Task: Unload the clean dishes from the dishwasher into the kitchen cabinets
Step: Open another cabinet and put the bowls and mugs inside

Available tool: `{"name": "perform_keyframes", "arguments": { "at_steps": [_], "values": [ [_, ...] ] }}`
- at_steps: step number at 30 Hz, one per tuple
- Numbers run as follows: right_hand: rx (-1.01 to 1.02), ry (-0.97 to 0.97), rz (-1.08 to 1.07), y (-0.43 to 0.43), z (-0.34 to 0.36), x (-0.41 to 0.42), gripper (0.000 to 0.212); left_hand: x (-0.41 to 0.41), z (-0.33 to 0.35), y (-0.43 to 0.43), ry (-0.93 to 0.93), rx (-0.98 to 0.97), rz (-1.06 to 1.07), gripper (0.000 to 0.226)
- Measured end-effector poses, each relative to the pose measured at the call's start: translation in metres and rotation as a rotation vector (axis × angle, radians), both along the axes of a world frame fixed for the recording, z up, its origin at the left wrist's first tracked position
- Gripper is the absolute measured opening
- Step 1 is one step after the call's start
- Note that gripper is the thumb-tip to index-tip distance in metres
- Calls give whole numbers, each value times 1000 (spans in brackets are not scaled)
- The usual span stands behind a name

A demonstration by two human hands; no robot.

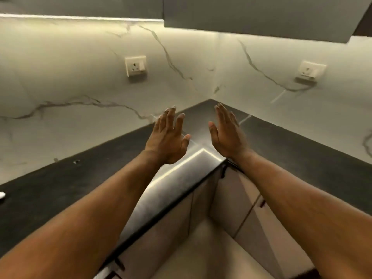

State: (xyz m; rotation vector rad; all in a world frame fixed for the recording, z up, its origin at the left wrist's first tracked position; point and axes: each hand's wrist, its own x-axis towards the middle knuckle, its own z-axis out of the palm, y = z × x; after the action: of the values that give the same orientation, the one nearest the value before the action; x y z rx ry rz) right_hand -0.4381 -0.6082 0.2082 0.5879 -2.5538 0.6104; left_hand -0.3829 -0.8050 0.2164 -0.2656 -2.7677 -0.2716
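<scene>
Both of my arms reach forward over the inner corner of a dark L-shaped countertop (66, 184). My left hand (169, 137) is raised with its fingers straight and spread, holding nothing. My right hand (226, 133) is held up beside it, fingers straight and together, also empty. The two hands are a short gap apart. No dish and no dishwasher is in view. Grey upper cabinets (251, 15) hang above the counter, their doors closed.
A marble-patterned backsplash (70, 81) carries two wall sockets (135, 65) (311, 70). Closed lower cabinet doors (247, 208) with dark handles stand below the counter edge. A small white object (2, 195) lies at the counter's far left.
</scene>
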Motion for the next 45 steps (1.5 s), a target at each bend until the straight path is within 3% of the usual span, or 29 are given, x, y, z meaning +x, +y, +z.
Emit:
{"name": "perform_keyframes", "arguments": {
  "at_steps": [12, 20, 30, 45],
  "values": [
    [1, -203, -323, 98, -110, 124, 59, 55, -110, 85, -236, 86, -188, 71],
    [-26, -349, -526, 159, -170, 203, 59, 92, -160, 152, -377, 17, -363, 69],
    [-82, -487, -737, 242, -227, 293, 59, 139, -194, 244, -506, -126, -548, 69],
    [-205, -641, -952, 377, -273, 379, 60, 178, -217, 412, -541, -268, -732, 68]
  ]
}}
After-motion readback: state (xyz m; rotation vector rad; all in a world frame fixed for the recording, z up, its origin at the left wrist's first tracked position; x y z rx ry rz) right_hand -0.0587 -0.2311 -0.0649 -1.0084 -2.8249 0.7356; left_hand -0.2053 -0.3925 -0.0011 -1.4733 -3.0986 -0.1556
